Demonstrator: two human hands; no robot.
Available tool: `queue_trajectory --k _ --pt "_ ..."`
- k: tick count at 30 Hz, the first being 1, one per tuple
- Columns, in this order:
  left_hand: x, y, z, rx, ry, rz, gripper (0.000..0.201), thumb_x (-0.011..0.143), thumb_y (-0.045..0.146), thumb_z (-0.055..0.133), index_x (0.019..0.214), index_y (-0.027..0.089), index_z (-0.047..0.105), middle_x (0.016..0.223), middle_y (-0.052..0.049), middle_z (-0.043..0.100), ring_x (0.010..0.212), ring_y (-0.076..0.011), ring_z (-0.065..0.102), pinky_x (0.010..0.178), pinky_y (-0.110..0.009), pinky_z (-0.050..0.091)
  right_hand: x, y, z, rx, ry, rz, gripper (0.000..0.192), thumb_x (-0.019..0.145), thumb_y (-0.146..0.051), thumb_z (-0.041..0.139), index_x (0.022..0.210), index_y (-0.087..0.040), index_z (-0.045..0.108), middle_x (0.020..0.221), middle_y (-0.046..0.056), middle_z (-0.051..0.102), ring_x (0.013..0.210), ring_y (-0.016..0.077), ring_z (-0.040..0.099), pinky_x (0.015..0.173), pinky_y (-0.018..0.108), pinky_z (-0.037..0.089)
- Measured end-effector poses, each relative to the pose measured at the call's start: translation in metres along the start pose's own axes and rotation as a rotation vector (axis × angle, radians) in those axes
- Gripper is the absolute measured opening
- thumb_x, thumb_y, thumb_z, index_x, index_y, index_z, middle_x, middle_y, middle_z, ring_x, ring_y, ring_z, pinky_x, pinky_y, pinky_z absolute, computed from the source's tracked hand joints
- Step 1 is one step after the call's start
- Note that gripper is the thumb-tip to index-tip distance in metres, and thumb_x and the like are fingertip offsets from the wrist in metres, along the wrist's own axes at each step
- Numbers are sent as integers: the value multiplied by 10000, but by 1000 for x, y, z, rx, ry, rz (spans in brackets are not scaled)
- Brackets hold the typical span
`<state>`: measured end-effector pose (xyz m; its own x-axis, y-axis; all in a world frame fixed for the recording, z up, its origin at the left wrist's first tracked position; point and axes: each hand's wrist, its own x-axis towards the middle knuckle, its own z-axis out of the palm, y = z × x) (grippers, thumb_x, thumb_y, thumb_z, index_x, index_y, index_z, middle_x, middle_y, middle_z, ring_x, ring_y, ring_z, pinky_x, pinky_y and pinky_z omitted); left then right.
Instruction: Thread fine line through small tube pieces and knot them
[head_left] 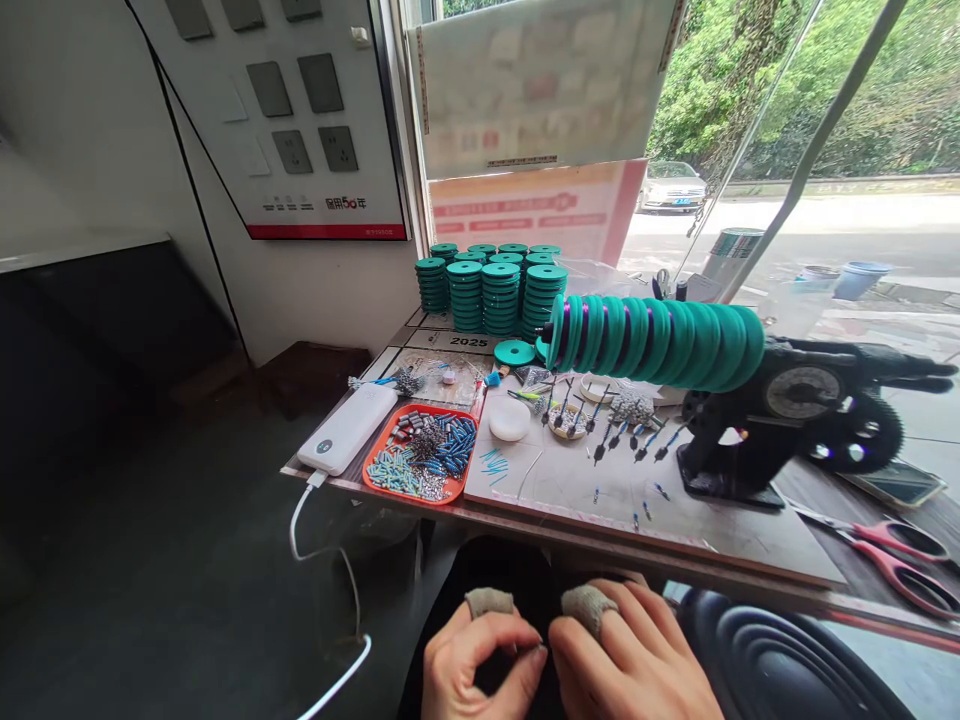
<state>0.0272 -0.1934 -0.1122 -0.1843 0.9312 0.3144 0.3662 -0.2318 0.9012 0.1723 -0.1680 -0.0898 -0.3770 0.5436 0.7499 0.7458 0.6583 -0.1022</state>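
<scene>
Below, left hand (pixel 480 665) and right hand (pixel 637 660) pinch fingertips together near the table (pixel 750 545).

1. The table's (pixel 750 560) near edge, right of centre, has an open strip of pale board (pixel 570 480) with only a few small pins on it.
2. The near left corner is filled by a red tray (pixel 375 478) and a white power bank (pixel 346 428).
3. Stacks of green spools (pixel 487 290) block the far edge.
4. A black winder (pixel 780 420), carrying a row of spools (pixel 652 340), overhangs the right side.
5. Scissors (pixel 892 560) lie by the near right corner.
</scene>
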Motion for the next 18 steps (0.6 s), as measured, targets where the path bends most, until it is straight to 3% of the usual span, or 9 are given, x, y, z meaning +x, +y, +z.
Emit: queue_trajectory --k 10,18 --pt "0 0 -1 9 12 57 71 726 280 691 668 244 709 649 6 662 575 -120 613 561 -186 466 0 -2 0 -8 -14 41 268 828 -81 383 659 -225 533 580 -4 545 714 186 580 781 322 374" --pt "-1 -1 1 51 43 87 205 769 411 646 664 244 701 652 2 650 577 -120 607 558 -193 470 -3 1 3 -9 18 11 274 841 -94 379 657 -228 533 578 -6 542 709 183 564 786 317 357"
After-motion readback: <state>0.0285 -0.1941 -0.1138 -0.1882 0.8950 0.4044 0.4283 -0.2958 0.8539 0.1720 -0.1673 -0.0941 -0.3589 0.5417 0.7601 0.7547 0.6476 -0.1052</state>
